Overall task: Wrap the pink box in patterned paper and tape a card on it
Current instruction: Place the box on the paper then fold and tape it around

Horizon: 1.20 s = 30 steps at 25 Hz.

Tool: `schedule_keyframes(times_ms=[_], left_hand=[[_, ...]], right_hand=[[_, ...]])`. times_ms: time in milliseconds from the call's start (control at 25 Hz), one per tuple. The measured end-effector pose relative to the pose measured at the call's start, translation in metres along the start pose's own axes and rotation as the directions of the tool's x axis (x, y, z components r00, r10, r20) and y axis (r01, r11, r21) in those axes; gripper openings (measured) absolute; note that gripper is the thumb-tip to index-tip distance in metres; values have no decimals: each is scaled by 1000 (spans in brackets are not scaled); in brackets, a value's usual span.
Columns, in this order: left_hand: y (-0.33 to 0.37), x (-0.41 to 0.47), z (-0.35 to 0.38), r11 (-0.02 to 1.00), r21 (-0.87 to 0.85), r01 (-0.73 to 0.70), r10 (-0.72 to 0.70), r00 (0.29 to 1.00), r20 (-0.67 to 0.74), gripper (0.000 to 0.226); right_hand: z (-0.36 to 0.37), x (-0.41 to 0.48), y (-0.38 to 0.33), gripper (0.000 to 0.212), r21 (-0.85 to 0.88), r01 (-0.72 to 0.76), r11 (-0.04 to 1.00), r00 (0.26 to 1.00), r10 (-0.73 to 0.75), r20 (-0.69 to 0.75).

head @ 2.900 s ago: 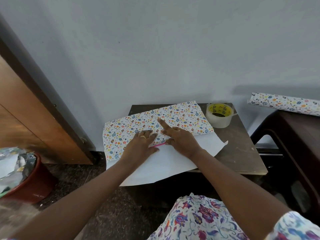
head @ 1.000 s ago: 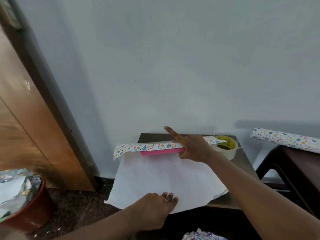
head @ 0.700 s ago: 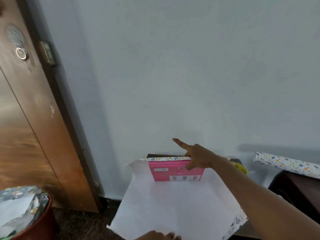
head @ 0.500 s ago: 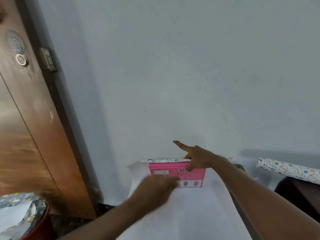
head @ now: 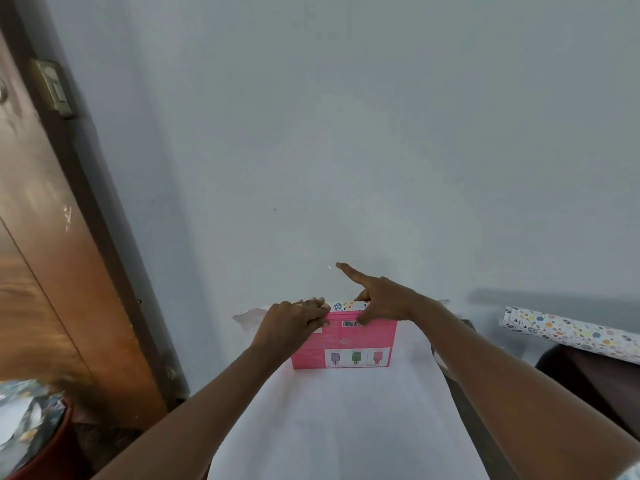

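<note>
The pink box (head: 360, 344) stands on its long edge on the white underside of the patterned paper (head: 346, 410), which runs from the box toward me. A narrow patterned strip of the sheet (head: 343, 305) is folded over the box's top edge. My left hand (head: 287, 323) lies over the top left corner, fingers on the strip and thumb on the pink face. My right hand (head: 388, 303) pinches the top edge at the middle, thumb on the front by the barcode, index finger pointing straight out toward the wall. No card or tape roll is in view.
A roll of the same patterned paper (head: 571, 330) lies on a dark piece of furniture (head: 595, 375) at the right. The table's dark edge (head: 481, 431) shows beside the sheet. A wooden door (head: 45, 254) and a red pot of scraps (head: 52, 445) are at the left.
The box was tipped up from flat onto its edge under my right hand. My left hand left the sheet's near edge and came up onto the box's top left corner.
</note>
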<state>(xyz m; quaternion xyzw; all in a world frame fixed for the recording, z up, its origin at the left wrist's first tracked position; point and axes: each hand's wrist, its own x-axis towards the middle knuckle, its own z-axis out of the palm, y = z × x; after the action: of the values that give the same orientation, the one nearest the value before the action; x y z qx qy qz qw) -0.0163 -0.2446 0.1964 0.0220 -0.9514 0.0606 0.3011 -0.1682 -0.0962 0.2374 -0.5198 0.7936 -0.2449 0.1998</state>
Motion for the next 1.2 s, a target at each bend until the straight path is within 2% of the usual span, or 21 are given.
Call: schedule_keyframes(times_ms=[80,120,240,320,360,440,520,640,760,840,1000,1200], left_hand=[[4,1,2,1000,-23,-7,7,1000,5,16],[4,2,3,1000,-31,-3,3,1000,-4,18],[6,1,5,999,-46,2,-4,999,-51,24],[8,1,4,997,-73,-6,1,998,-67,20],[8,1,5,995,-99,1,-8,998,-67,18],[8,0,9,988,-147,42,-55,995,-84,18],[7,0,12,977,-189,95,-113,990,-85,19],[7,-2,14,958,-214,191,-204,978,-42,19],[8,-2,11,907,-285,311,-306,950,62,27],[11,-1,9,891,-294,346,-341,937,71,48],[13,3,9,872,-261,414,-399,910,111,63],[13,5,6,867,-237,438,-410,898,159,37]], right_hand=[[3,-1,2,94,135,32,990,999,-28,-38],[4,-2,2,81,247,58,967,996,-38,-86],[-4,-2,-4,24,597,117,794,975,24,-223],[-8,0,-10,6,671,81,737,988,28,-150],[-9,1,-13,4,646,52,762,996,7,-87],[-10,4,-17,4,484,11,875,1000,-18,11],[-9,6,-20,10,330,-12,944,999,-4,50],[-9,10,-25,19,231,-30,972,999,19,48],[-7,15,-32,15,133,-45,990,999,41,31],[-4,19,-34,11,125,-65,990,998,66,-6],[0,21,-30,7,132,-105,986,989,117,-86],[5,20,-30,8,124,-126,984,981,142,-128]])
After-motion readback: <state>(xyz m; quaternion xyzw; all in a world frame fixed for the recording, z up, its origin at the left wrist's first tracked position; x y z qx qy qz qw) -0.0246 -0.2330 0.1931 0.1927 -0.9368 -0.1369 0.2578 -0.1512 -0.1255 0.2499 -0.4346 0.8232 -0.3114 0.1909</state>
